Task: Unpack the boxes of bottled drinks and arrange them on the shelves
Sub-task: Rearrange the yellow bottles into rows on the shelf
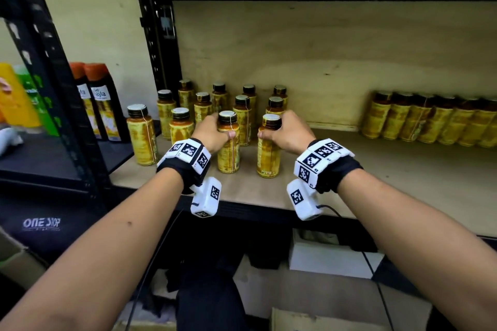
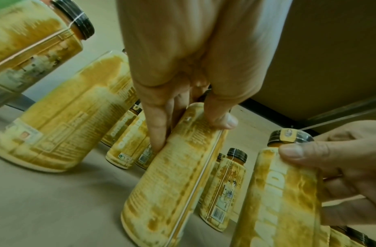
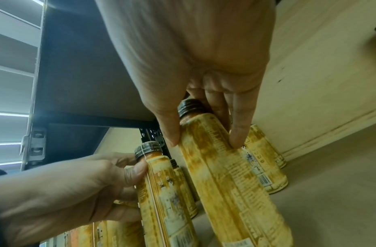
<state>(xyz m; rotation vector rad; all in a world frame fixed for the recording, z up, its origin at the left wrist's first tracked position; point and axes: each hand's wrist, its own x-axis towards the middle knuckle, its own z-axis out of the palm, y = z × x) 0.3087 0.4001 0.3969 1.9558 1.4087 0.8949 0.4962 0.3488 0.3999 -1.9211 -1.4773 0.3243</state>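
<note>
You stand facing a wooden shelf [image 1: 403, 169] set in a black metal rack [image 1: 67, 115], with both forearms stretched toward it. Your left hand [image 1: 212, 130] curls round the shoulder of one yellow-labelled bottle [image 1: 228, 148], thumb on the near side and fingers on the far side, just under its dark cap. Your right hand [image 1: 285, 129] grips a second bottle [image 1: 269, 153] the same way, just beside the first. Both bottles stand upright near the front edge of the shelf, their bases on or very near the board. From the left wrist, the left hand [image 2: 182, 75] pinches its bottle [image 2: 174, 175] between thumb and fingers, with the other bottle [image 2: 284, 200] to its right. From the right wrist, the right hand [image 3: 193, 66] wraps its bottle [image 3: 231, 175] near the neck, and the left hand's bottle [image 3: 161, 192] stands alongside.

Behind them, a cluster of matching bottles [image 1: 204, 105] stands in loose rows toward the shelf's back left. A packed row of the same bottles [image 1: 430, 121] lines the back panel on the right. On the neighbouring shelf to the left stand two dark bottles with orange caps [image 1: 99, 105]. A cardboard box [image 1: 322, 320] sits on the floor below.
</note>
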